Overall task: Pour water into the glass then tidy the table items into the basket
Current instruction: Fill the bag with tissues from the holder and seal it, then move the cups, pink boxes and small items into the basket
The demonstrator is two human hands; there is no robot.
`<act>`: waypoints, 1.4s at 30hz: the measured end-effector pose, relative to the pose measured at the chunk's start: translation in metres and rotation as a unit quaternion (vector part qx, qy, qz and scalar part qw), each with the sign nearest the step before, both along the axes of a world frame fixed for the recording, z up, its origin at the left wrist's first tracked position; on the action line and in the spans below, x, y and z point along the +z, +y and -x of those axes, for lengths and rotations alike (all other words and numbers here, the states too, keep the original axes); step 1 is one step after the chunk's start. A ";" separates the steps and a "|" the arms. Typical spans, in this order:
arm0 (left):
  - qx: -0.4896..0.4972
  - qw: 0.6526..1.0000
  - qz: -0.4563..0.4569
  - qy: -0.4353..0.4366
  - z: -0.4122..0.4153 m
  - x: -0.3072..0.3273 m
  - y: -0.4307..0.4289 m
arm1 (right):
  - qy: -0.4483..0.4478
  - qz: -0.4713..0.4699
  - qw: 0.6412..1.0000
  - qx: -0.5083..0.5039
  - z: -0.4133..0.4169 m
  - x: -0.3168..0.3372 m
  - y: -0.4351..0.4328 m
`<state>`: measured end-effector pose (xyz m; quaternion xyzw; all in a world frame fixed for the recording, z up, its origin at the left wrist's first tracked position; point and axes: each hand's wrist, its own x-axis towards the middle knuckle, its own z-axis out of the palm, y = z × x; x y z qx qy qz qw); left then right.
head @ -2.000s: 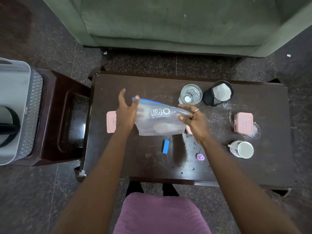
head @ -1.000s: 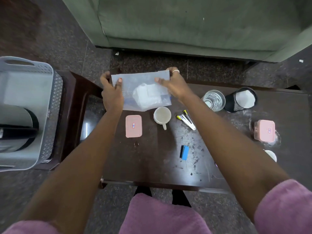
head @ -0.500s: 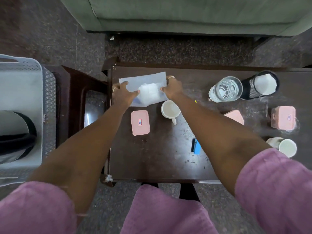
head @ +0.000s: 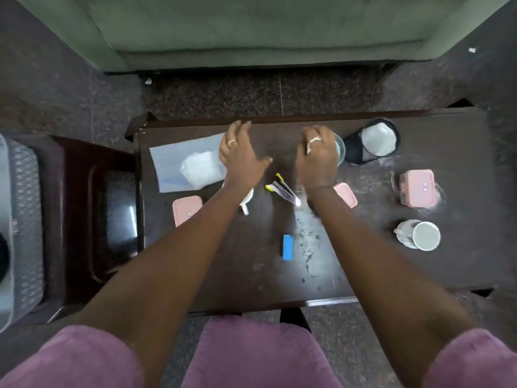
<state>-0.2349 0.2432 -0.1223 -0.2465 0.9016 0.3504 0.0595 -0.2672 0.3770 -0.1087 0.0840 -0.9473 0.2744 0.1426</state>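
Hands hover above a scuffed dark wooden table (head: 349, 275): left hand (head: 241, 155) spread and empty beside a flat translucent plastic pouch (head: 181, 166); right hand (head: 317, 158) loosely curled, empty, hiding most of the clear round glass (head: 340, 149). Grey perforated basket (head: 23, 219) sits far left.

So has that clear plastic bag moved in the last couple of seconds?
Yes. The plastic bag, held up in both hands before, now lies flat at the table's far-left corner, left of the pen holder.
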 end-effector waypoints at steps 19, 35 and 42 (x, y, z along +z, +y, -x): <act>0.010 0.965 -0.261 0.010 0.020 -0.043 0.119 | -0.402 -0.154 0.902 0.041 0.087 0.008 0.145; 0.069 0.970 -0.230 0.040 0.022 -0.041 0.123 | -0.411 -0.136 0.899 0.063 0.072 0.008 0.138; 0.056 0.968 -0.238 0.058 0.022 -0.049 0.122 | -0.418 -0.127 0.898 0.054 0.072 0.007 0.137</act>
